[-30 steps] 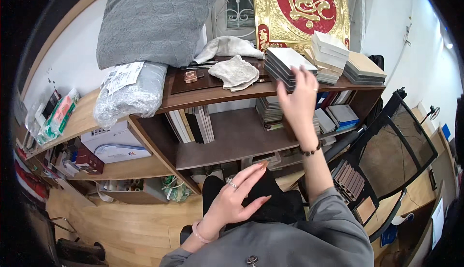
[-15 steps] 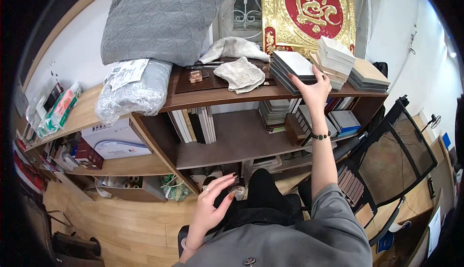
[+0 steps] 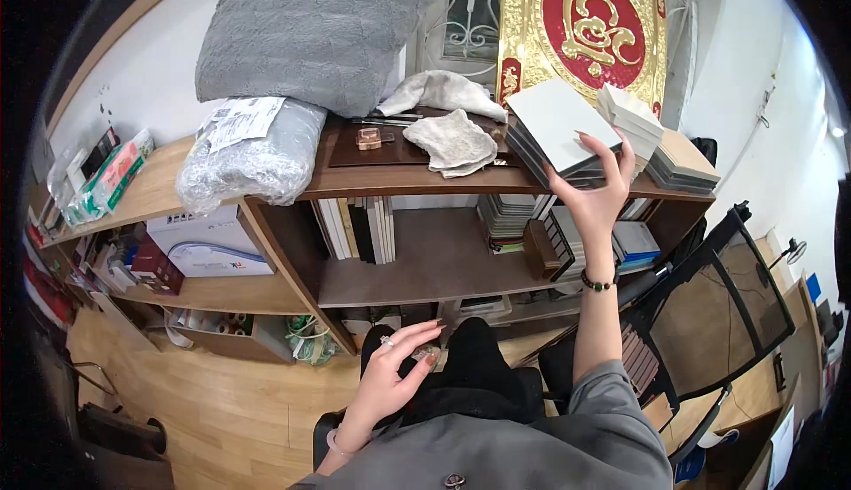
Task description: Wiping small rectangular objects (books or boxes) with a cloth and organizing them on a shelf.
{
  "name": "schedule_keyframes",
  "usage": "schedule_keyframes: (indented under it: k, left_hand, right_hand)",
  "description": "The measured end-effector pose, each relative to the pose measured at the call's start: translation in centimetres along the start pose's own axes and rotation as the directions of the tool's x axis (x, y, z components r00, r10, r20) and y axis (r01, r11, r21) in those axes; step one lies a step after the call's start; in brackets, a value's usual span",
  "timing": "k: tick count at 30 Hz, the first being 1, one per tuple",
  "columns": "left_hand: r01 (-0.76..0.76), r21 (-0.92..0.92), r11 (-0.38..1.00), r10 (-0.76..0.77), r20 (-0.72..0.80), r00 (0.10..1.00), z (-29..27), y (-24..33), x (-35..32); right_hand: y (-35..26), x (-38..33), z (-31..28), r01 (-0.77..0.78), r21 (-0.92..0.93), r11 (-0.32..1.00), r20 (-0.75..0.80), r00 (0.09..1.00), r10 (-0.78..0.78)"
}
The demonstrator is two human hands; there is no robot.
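Note:
My right hand (image 3: 594,180) reaches up to the shelf top and grips a white square tile (image 3: 560,127) by its near right edge, thumb below and fingers above. The tile sits tilted over a stack of dark grey square tiles (image 3: 526,155), raised at the hand's side. Just behind my fingers stands a leaning stack of cream tiles (image 3: 634,118). Over my lap hangs my left hand (image 3: 396,373), fingers stretched out and nothing in it. A crumpled whitish cloth (image 3: 450,142) lies left of the grey tiles.
A beige-topped tile stack (image 3: 683,167) stands at the shelf's right end. Behind is a gold and red plaque (image 3: 585,20). Leftward are a plastic-wrapped parcel (image 3: 257,158) and a grey cushion (image 3: 310,38). A mesh office chair (image 3: 722,313) stands at right; books (image 3: 359,229) fill the shelf below.
My right hand has taken hold of the white top tile and shifted it rightward, tilting it up off the stack. My left hand stays over my lap. The view has swung slightly.

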State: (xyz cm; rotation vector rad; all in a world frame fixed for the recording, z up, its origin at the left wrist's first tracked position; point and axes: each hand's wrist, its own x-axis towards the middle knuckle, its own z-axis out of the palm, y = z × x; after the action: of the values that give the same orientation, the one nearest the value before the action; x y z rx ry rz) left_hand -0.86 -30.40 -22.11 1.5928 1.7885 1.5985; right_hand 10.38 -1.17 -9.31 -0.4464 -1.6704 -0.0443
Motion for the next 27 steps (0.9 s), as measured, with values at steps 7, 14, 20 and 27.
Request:
schedule_keyframes:
  k: [7, 14, 20, 27]
  left_hand:
    - [-0.110, -0.960, 0.258, -0.058, -0.129, 0.990, 1.0, -0.4, 1.8]
    - [-0.348, -0.908, 0.233, -0.225, -0.398, 0.889, -3.4, -0.9, 0.8]
    - [-0.411, -0.909, 0.068, -0.320, -0.410, 0.854, -5.3, -2.7, -3.8]
    - [-0.320, -0.924, 0.208, -0.399, -0.379, 0.835, -5.4, -1.4, -5.3]
  right_hand:
    - [-9.4, -8.5, -0.8, 0.119, 0.528, 0.841, 0.171, 0.955, -0.242]
    - [-15.5, -11.2, 1.2, -0.363, 0.682, 0.635, 0.666, 0.667, -0.335]
    - [-6.2, 3.3, 17.5, 0.111, 0.389, 0.915, 0.313, 0.918, -0.245]
    - [4.5, 6.8, 29.8, 0.034, -0.200, 0.979, 0.671, 0.733, 0.112]
